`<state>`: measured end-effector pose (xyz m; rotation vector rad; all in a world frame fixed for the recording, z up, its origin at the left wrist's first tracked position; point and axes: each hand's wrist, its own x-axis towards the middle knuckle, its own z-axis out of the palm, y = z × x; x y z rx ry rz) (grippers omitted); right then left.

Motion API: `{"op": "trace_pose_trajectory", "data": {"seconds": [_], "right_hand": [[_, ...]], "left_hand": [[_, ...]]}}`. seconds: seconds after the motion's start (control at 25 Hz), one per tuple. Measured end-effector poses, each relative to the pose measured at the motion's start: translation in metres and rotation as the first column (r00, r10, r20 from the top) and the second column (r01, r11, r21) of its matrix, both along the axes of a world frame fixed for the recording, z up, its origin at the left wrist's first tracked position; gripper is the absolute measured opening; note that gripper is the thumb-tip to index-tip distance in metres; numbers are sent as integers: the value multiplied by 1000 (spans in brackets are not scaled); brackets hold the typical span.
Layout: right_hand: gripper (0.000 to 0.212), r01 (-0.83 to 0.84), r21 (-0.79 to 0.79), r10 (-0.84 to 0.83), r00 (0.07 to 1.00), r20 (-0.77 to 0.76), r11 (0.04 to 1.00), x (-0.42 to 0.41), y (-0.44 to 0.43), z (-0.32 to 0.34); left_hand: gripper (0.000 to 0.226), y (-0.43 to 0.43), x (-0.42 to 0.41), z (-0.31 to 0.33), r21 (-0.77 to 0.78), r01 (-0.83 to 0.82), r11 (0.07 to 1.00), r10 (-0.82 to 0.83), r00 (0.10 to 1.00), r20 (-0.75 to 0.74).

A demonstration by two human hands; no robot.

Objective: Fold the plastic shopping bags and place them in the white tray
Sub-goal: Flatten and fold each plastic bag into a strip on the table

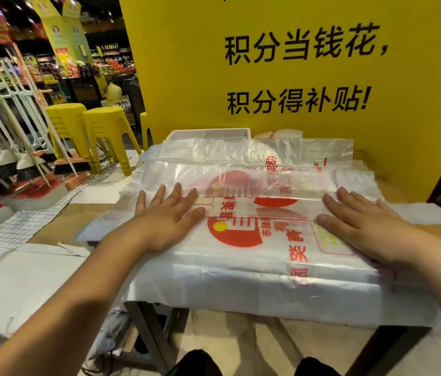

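With left hand (pixel 169 217) and right hand (pixel 363 222) pressing flat, fingers straight, on the translucent red-printed plastic shopping bag (pixel 265 210) atop the pile (pixel 241 289), smooth the crease outward; the white rectangular tray (pixel 211 133), seemingly, sits half-hidden behind.

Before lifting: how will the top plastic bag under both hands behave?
Likely floppy: the top bag is thin, wrinkled, see-through film. Probably slippery on the glossy stack beneath. The left hand and right hand press it flat, so folds may spring open.
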<state>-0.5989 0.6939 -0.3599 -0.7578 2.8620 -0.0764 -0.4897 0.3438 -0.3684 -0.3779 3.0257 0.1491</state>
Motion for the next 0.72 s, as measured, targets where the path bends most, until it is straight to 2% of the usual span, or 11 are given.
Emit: {"op": "trace_pose_trajectory", "data": {"seconds": [0.12, 0.2, 0.28, 0.36, 0.44, 0.56, 0.64, 0.72], "right_hand": [[106, -74, -67, 60, 980, -188, 995, -4, -10, 6], [85, -199, -118, 161, 948, -275, 973, -4, -21, 9], [58, -293, -155, 237, 923, -304, 943, 1, -30, 11], [42, -343, -96, 279, 871, -405, 934, 8, -35, 11], [40, -321, -34, 264, 830, -491, 946, 13, -36, 11], [32, -214, -63, 143, 815, -561, 975, 19, -39, 16], [24, -139, -164, 32, 848, -528, 977, 18, -41, 26], [19, -115, -287, -14, 910, -414, 951, 20, -41, 43]], "left_hand": [[76, 7, -3, 6, -109, 29, 994, -41, 994, -102], [57, 15, -1, 12, -228, 56, 972, -123, 948, -293], [37, 33, 11, 14, -192, 138, 972, -218, 836, -504], [27, 56, 29, 8, -115, 286, 951, -296, 740, -604], [30, 73, 48, -2, -89, 361, 928, -344, 742, -576], [49, 80, 60, -15, -56, 336, 940, -323, 826, -461], [58, 82, 58, -17, -58, 301, 952, -299, 869, -393], [64, 85, 54, -16, -57, 279, 959, -281, 895, -347]]}}
